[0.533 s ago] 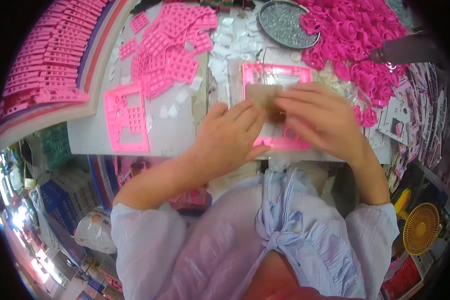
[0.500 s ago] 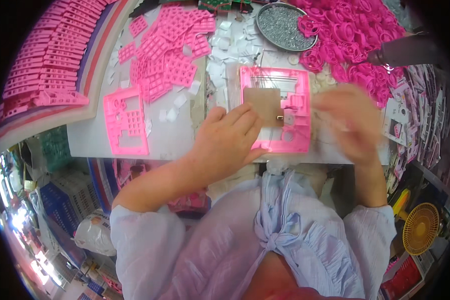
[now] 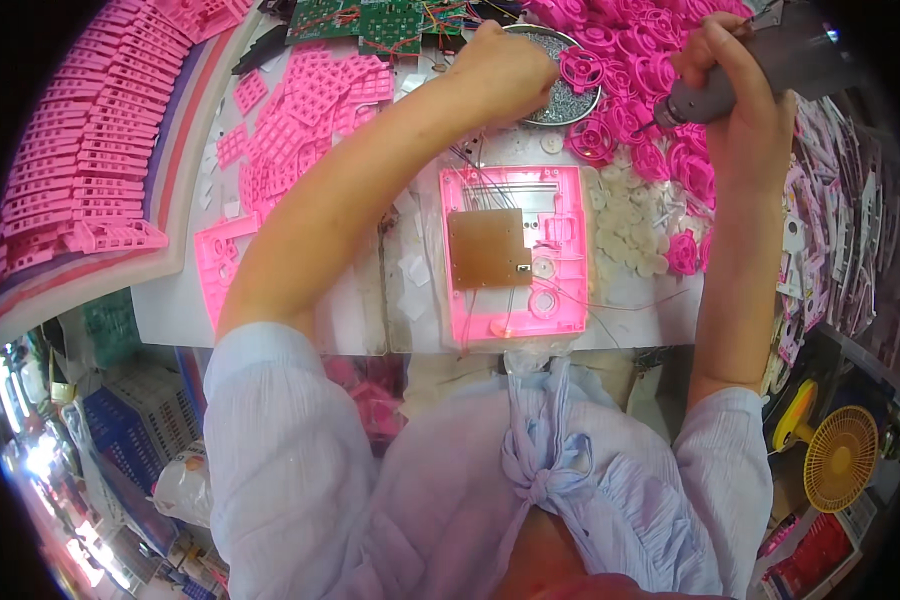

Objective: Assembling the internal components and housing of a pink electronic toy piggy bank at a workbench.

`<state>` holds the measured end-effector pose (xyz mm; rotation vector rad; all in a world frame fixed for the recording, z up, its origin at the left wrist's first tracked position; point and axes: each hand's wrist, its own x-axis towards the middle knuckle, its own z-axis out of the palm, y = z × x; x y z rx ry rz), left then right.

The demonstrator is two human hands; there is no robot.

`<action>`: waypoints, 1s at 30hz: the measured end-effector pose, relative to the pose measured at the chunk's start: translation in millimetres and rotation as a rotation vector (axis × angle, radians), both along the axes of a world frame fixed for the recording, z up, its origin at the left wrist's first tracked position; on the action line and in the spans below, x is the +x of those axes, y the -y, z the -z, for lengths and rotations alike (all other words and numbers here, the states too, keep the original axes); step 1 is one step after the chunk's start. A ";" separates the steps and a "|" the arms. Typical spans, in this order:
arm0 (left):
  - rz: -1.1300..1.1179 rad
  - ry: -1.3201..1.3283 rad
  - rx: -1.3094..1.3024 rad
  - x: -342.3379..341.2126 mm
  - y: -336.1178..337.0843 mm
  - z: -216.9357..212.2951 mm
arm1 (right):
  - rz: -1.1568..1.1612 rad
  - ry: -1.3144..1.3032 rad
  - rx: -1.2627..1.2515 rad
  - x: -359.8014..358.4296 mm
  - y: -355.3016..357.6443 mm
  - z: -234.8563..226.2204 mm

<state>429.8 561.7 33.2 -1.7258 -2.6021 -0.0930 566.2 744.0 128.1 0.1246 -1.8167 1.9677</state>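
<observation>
My left hand (image 3: 503, 76) reaches over the round metal dish of small screws (image 3: 573, 107), its fingers curled down at the near left side. The fingertips are hidden, so what they pinch does not show. At the upper right my right hand (image 3: 745, 75) is wrapped round a dark electric screwdriver (image 3: 710, 100), whose bit points left above pink ring-shaped parts. In front of me lies a pink plastic housing (image 3: 571, 310), open side up. A brown circuit board (image 3: 487, 250) sits in it, with thin wires running out. Neither hand touches the housing.
Pink grid-shaped parts (image 3: 300, 115) are heaped at left, beside another pink housing (image 3: 208, 265). Green circuit boards (image 3: 390, 25) lie at the back. Pink ring parts (image 3: 690, 165) and whitish discs (image 3: 625, 220) spread to the right. Stacked pink frames (image 3: 100, 140) fill the far left.
My left hand has left the circuit board and moved up to the screw dish. My right hand has risen and taken hold of the electric screwdriver. The housing sits slightly further left and nearer.
</observation>
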 end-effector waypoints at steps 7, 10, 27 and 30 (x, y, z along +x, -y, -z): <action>-0.101 -0.067 0.165 -11.2 0.8 15.8 | 0.127 -0.044 -0.019 3.8 47.6 -2.0; -0.156 -0.028 0.197 -6.8 8.1 -4.9 | 0.005 -0.081 -0.066 9.2 60.4 -6.6; -0.168 0.454 0.791 170.5 123.3 -26.7 | -0.490 -0.077 -0.182 72.1 121.2 -8.9; -0.154 0.419 0.761 168.1 124.0 -23.2 | -0.487 -0.082 -0.170 69.7 123.1 -3.1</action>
